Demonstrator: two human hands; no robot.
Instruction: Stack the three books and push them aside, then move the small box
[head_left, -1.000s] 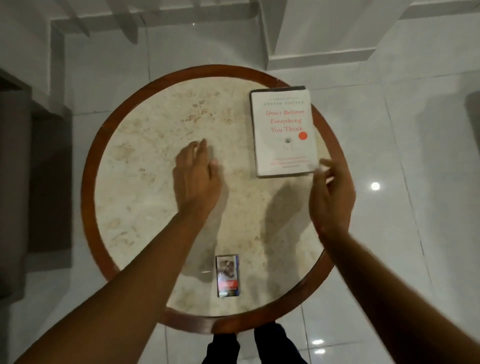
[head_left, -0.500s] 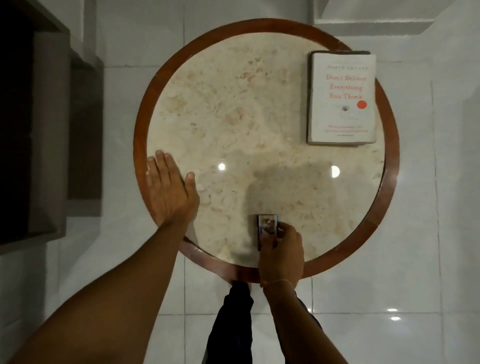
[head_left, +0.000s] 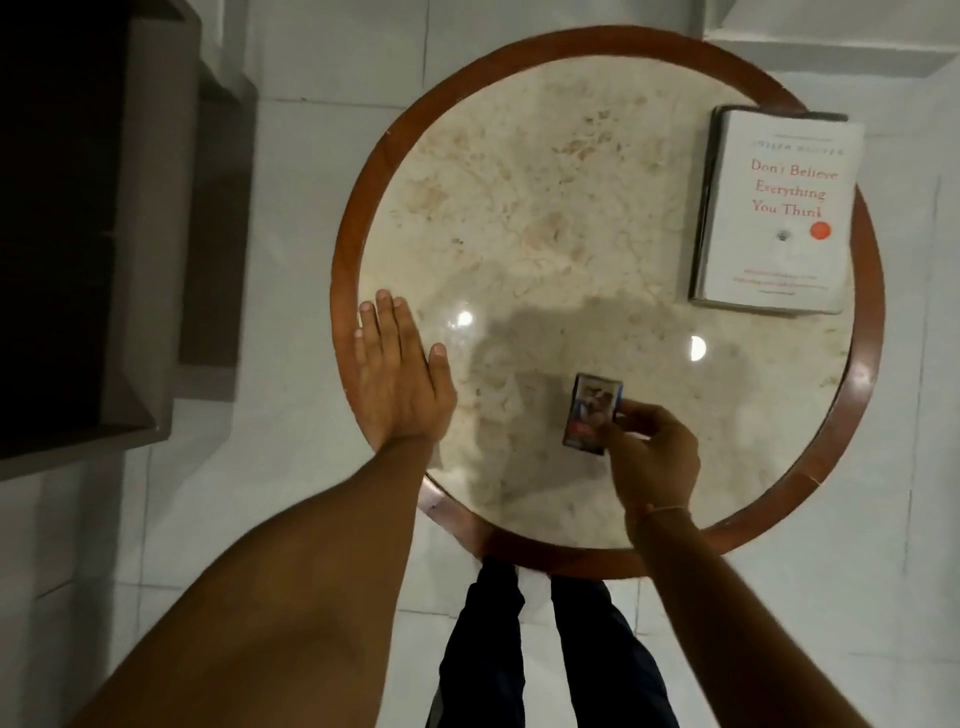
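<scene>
Books (head_left: 774, 213) lie in one stack at the far right part of the round table (head_left: 866, 332), the white cover with red letters on top; under it I see only dark edges at the far and left sides, so I cannot count how many are below. One second ago this stack was near the middle of my view and my right hand was just beside its near corner; now it sits far from both hands, and its right edge reaches over the brown wooden rim.

My left hand (head_left: 397, 379) is flat and spread, holding nothing, and it rests on the left edge of the table, partly on the rim and partly on the pale stone top. One second ago it lay more in the middle of the top.

My right hand (head_left: 652, 449) is closed around the small box (head_left: 592, 413), with the fingertips (head_left: 605, 428) on its right side. The box is on the near part of the top, between my two hands, and I cannot tell if it is lifted or touching the stone. Half a second ago it was closer to the near rim.
</scene>
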